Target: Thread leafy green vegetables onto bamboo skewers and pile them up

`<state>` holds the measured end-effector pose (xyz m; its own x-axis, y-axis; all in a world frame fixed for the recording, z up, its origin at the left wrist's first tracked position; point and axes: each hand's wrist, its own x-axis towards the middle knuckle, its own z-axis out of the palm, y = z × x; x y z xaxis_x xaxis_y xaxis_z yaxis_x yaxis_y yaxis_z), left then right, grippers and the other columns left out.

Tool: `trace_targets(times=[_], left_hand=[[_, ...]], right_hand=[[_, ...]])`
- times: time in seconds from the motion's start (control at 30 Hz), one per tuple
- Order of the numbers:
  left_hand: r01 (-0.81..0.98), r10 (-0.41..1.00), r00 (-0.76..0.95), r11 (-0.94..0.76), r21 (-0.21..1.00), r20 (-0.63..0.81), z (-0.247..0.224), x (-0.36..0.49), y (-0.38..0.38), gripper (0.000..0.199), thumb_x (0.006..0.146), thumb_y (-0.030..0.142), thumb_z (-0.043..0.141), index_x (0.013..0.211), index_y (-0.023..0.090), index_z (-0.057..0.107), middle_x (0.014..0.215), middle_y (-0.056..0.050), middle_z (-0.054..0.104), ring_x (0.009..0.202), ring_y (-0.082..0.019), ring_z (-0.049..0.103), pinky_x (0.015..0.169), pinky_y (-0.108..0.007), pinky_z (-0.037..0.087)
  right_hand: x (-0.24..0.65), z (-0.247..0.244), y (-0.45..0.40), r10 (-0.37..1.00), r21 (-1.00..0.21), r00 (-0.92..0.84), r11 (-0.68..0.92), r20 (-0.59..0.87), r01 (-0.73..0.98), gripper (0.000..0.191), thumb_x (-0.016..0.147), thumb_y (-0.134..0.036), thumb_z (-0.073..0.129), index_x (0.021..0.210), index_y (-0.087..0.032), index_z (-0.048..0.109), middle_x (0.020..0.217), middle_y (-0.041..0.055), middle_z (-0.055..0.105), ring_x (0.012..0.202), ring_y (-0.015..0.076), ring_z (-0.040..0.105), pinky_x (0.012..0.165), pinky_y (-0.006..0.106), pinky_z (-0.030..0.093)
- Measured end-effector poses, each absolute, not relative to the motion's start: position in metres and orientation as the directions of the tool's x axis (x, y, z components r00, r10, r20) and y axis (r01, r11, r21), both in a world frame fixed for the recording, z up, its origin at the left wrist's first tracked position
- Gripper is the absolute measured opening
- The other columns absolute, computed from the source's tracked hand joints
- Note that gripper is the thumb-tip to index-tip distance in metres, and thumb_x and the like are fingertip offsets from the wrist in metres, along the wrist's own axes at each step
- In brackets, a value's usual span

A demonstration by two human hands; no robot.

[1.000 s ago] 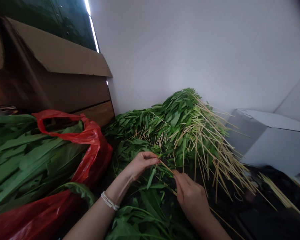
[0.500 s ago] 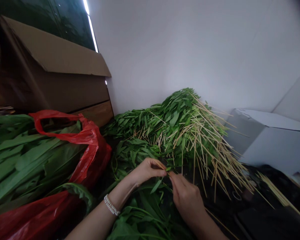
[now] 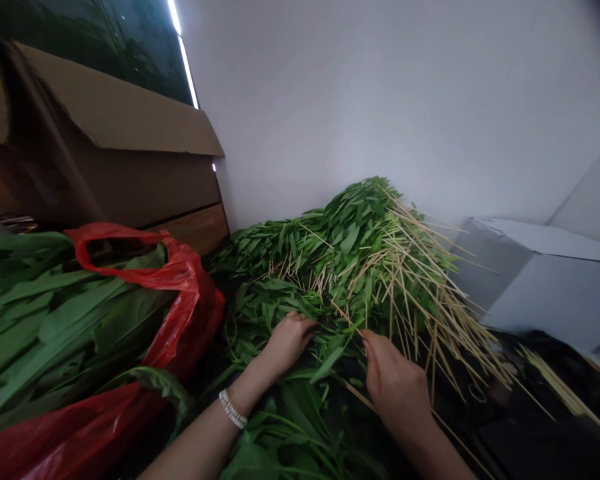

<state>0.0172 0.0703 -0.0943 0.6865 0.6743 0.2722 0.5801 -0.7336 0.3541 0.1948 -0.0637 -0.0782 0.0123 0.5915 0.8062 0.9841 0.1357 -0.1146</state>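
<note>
My right hand [image 3: 397, 377] is closed in a pinch on a thin wooden skewer [image 3: 345, 313], which points up and to the left. A bit of green leaf [image 3: 353, 327] is on the skewer just ahead of the fingertips. To its left, my left hand [image 3: 291, 339] has its fingers bent and drawn together at the loose green leaves [image 3: 270, 303]. Whatever those fingers hold is hidden. Below and between the hands lie more long leaves [image 3: 300, 413]. Another stick [image 3: 359, 395] lies just left of my right hand.
Behind the hands is a large heap of leaves on skewers [image 3: 360, 233], sticks pointing right. A red plastic bag [image 3: 187, 293] of long leaves stands left, an open cardboard box [image 3: 145, 177] behind it. At right are a white box [image 3: 555, 287] and bare skewers [image 3: 555, 380].
My hands have moved apart: the left hand went left, off the skewer, and the right moved right with it. More of the skewer now shows. The view shifted slightly.
</note>
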Motion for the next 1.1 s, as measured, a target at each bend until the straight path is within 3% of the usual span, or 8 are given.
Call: trace_targets(times=[0.13, 0.3, 0.43, 0.5, 0.63, 0.77, 1.0, 1.1], left_hand=[[0.572, 0.695, 0.664, -0.711, 0.409, 0.278, -0.089, 0.016, 0.07, 0.019, 0.079, 0.018, 0.063, 0.095, 0.021, 0.073, 0.089, -0.008, 0.069, 0.09, -0.024, 0.057, 0.082, -0.033, 0.042], [0.364, 0.78, 0.455, -0.603, 0.709, 0.43, -0.073, 0.017, 0.071, 0.013, 0.077, 0.027, 0.067, 0.086, 0.022, 0.075, 0.09, -0.007, 0.071, 0.09, -0.023, 0.061, 0.088, -0.034, 0.042], [0.117, 0.896, 0.353, -0.328, 0.937, 0.27, -0.061, 0.016, 0.071, 0.023, 0.071, 0.035, 0.072, 0.087, 0.018, 0.075, 0.087, -0.007, 0.074, 0.083, -0.022, 0.065, 0.08, -0.032, 0.047], [0.058, 0.903, 0.365, -0.266, 0.962, 0.227, -0.055, 0.015, 0.07, 0.026, 0.071, 0.035, 0.072, 0.089, 0.016, 0.075, 0.091, -0.008, 0.074, 0.085, -0.023, 0.065, 0.081, -0.032, 0.048], [0.031, 0.853, 0.385, -0.392, 0.919, 0.351, -0.046, 0.013, 0.066, 0.018, 0.075, 0.03, 0.067, 0.085, 0.017, 0.076, 0.11, -0.011, 0.069, 0.105, -0.024, 0.061, 0.094, -0.034, 0.044], [0.11, 0.822, 0.37, -0.501, 0.858, 0.433, -0.043, 0.014, 0.062, 0.015, 0.075, 0.026, 0.066, 0.083, 0.019, 0.076, 0.103, -0.009, 0.072, 0.101, -0.023, 0.063, 0.096, -0.035, 0.043], [-0.088, 0.926, 0.333, -0.159, 0.983, 0.18, -0.047, 0.016, 0.063, 0.03, 0.066, 0.036, 0.077, 0.087, 0.015, 0.074, 0.084, -0.007, 0.076, 0.083, -0.022, 0.069, 0.083, -0.032, 0.051], [-0.135, 0.927, 0.345, -0.103, 0.985, 0.145, -0.047, 0.017, 0.062, 0.034, 0.061, 0.037, 0.081, 0.086, 0.014, 0.074, 0.081, -0.006, 0.076, 0.08, -0.021, 0.07, 0.083, -0.032, 0.051]], right_hand=[[0.194, -0.079, -0.064, 0.6, -0.108, -0.002, 0.147, 0.8, 0.983, 0.029, 0.096, -0.018, 0.034, 0.104, -0.014, 0.062, 0.085, 0.0058, 0.069, 0.072, 0.0126, 0.067, 0.063, 0.02, 0.047], [0.192, -0.078, -0.064, 0.596, -0.122, -0.002, 0.168, 0.803, 0.978, 0.028, 0.096, -0.019, 0.036, 0.102, -0.014, 0.063, 0.082, 0.0055, 0.069, 0.071, 0.0123, 0.067, 0.063, 0.019, 0.047], [0.189, -0.079, -0.064, 0.604, -0.123, -0.015, 0.186, 0.797, 0.975, 0.029, 0.096, -0.018, 0.035, 0.102, -0.014, 0.063, 0.079, 0.0052, 0.068, 0.072, 0.0128, 0.067, 0.064, 0.019, 0.047], [0.188, -0.08, -0.064, 0.616, -0.122, -0.022, 0.19, 0.788, 0.974, 0.03, 0.097, -0.018, 0.034, 0.102, -0.014, 0.063, 0.079, 0.0057, 0.068, 0.073, 0.0132, 0.067, 0.066, 0.019, 0.048], [0.187, -0.08, -0.064, 0.63, -0.117, -0.031, 0.192, 0.776, 0.975, 0.03, 0.096, -0.017, 0.033, 0.102, -0.014, 0.062, 0.079, 0.0058, 0.067, 0.071, 0.0128, 0.066, 0.066, 0.019, 0.048], [0.187, -0.081, -0.064, 0.623, -0.105, -0.051, 0.211, 0.78, 0.972, 0.028, 0.096, -0.016, 0.035, 0.102, -0.013, 0.063, 0.078, 0.0059, 0.067, 0.071, 0.0126, 0.066, 0.065, 0.019, 0.048], [0.187, -0.083, -0.064, 0.647, -0.109, -0.058, 0.215, 0.76, 0.971, 0.029, 0.096, -0.015, 0.035, 0.103, -0.013, 0.063, 0.078, 0.0056, 0.066, 0.073, 0.0129, 0.066, 0.071, 0.02, 0.049], [0.187, -0.084, -0.064, 0.648, -0.104, -0.06, 0.212, 0.76, 0.972, 0.029, 0.096, -0.016, 0.034, 0.103, -0.013, 0.063, 0.077, 0.0054, 0.066, 0.073, 0.0131, 0.066, 0.071, 0.02, 0.049]])
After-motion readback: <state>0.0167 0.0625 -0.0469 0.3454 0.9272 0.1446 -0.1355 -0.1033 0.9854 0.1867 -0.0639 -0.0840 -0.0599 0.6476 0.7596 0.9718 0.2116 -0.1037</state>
